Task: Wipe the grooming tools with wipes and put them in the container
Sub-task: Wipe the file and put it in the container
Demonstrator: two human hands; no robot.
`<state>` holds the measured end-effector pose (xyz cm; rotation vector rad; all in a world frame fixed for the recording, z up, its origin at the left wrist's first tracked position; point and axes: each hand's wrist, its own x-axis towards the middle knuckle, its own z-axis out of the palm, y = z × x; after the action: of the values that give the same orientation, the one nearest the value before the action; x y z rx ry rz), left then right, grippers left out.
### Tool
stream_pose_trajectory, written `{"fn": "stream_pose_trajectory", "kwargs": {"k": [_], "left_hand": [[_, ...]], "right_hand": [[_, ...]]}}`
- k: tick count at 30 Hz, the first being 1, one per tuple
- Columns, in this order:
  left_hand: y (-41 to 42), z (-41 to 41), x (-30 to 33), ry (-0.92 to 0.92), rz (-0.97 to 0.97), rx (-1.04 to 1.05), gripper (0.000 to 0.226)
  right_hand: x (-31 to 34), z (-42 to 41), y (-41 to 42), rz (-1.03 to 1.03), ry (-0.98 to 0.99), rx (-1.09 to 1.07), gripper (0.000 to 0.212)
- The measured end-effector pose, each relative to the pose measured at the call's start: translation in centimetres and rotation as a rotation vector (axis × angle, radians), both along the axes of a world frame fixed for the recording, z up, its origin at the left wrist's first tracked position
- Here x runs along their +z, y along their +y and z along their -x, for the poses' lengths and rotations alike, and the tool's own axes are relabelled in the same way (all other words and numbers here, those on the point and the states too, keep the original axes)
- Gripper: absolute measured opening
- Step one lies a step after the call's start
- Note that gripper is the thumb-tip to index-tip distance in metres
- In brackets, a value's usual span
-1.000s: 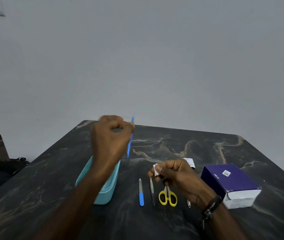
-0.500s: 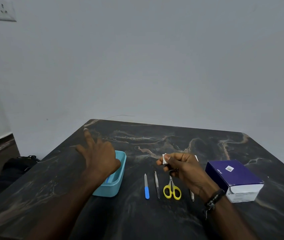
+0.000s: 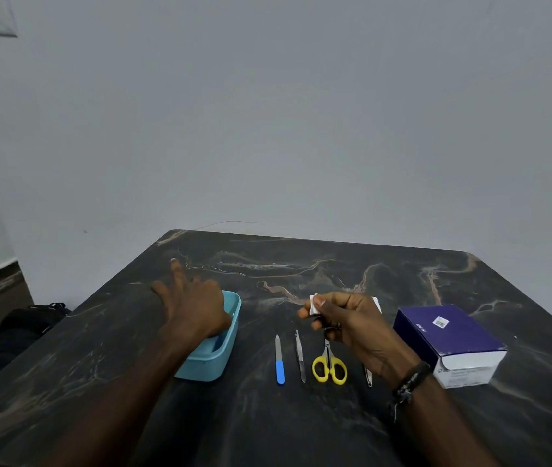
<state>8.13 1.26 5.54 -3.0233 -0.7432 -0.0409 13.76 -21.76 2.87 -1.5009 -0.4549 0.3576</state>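
A light blue container [image 3: 215, 360] stands on the dark marble table [image 3: 268, 426]. My left hand [image 3: 193, 305] hovers over the container with its fingers spread and nothing in it. My right hand [image 3: 352, 320] pinches a small white wipe [image 3: 314, 304] above the row of tools. In that row lie a nail file with a blue handle [image 3: 279, 360], metal tweezers [image 3: 300, 357], yellow-handled scissors [image 3: 329, 365] and a metal tool [image 3: 368, 377] half hidden under my right wrist.
A purple and white box [image 3: 450, 342] sits at the right of the tools. A white packet [image 3: 377, 303] peeks out behind my right hand. A dark bag [image 3: 28, 323] lies on the floor left of the table.
My left hand held a thin blue tool raised above the container; it came down over the container and is now open without it. My right hand stayed in place with the wipe.
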Motion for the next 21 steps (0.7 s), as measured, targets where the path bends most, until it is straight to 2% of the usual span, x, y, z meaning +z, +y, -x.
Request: {"fn": "stream_pose_trajectory", "kwargs": {"k": [3,7,10,12,14,16,18,21], "left_hand": [[-0.2,0.6,0.6,-0.053,-0.032,-0.012,0.027],[-2.5,2.3,2.2,-0.292,-0.1,-0.076,0.021],[-5.4,3.8,3.0,-0.483,-0.046,-0.211,0.021],[-7.4,4.6,3.0,-0.529,0.077,-0.302,0.019],[-9.0,5.2,3.0,-0.448,0.189,-0.32,0.013],[-10.0,5.4,2.6,-0.286,0.192,-0.322,0.013],[-10.4,5.1,1.7,-0.135,0.193,-0.307,0.023],[-10.3,4.2,0.3,-0.008,0.209,-0.263,0.032]], "right_hand": [[0.0,-0.1,0.0,-0.018,0.013,-0.004,0.02],[-0.1,-0.1,0.0,-0.036,0.014,-0.02,0.021],[-0.2,-0.2,0.0,-0.054,0.008,-0.048,0.021],[-0.3,-0.3,0.0,-0.076,0.022,-0.078,0.022],[-0.3,-0.3,0.0,-0.098,0.03,-0.116,0.021],[-0.2,-0.3,0.1,-0.116,0.027,-0.153,0.017],[-0.3,-0.3,0.1,-0.123,0.021,-0.179,0.016],[-0.3,-0.4,0.1,-0.128,0.019,-0.205,0.014]]}}
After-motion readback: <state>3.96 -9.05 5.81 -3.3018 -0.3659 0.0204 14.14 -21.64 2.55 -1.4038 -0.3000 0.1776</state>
